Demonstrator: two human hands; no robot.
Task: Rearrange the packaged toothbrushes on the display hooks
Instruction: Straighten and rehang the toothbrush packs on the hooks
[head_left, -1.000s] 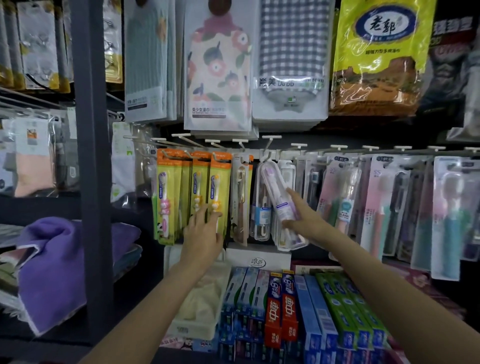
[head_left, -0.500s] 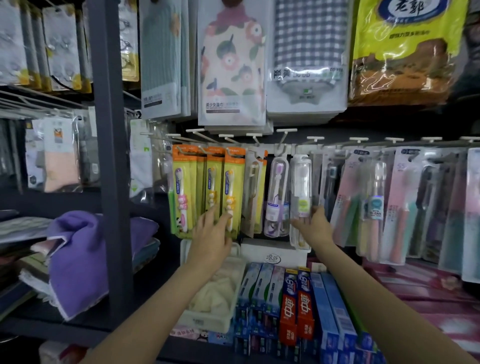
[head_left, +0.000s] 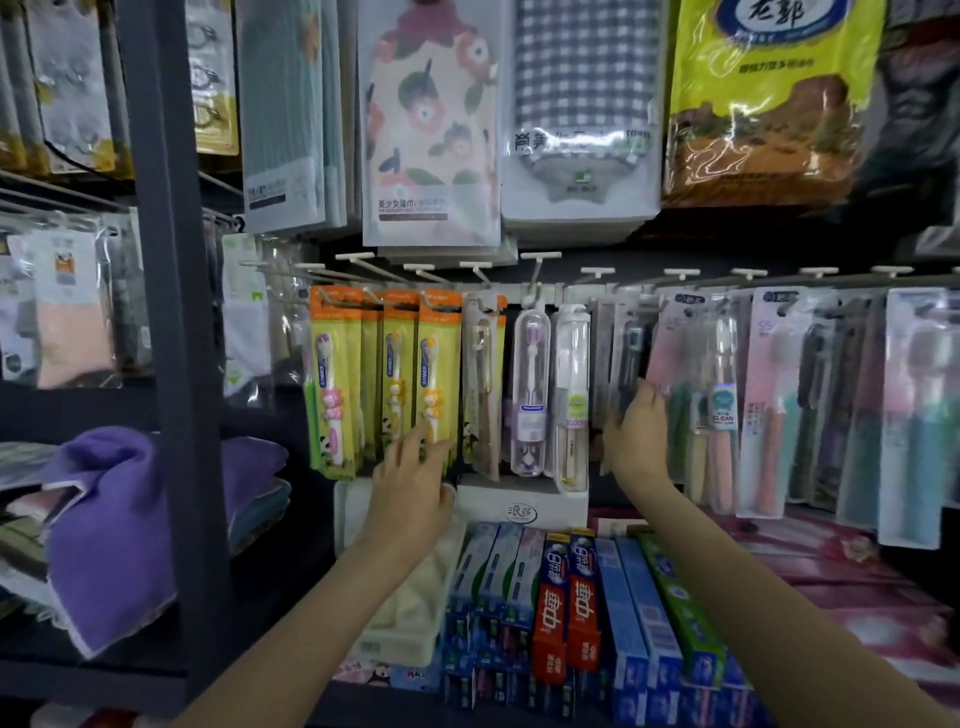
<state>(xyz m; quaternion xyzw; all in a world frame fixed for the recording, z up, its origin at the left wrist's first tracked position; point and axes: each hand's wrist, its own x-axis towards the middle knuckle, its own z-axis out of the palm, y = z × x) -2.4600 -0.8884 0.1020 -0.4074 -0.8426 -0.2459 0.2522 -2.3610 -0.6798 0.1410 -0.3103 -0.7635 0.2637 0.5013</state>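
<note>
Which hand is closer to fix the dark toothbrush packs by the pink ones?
Probably the right hand. Its fingers already touch the dark packs. The left hand is over at the yellow packs.

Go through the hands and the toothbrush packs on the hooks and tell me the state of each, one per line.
Left hand: open, fingertips touching the bottom of a yellow pack.
Right hand: fingers curled on the dark packs.
Yellow packs: hanging straight on their hooks.
Purple-brush case: hanging upright, untouched.
Clear case: hanging upright, untouched.
Pink packs: hanging, blurred.
Toothpaste boxes: lying in a row on the shelf below.
</note>
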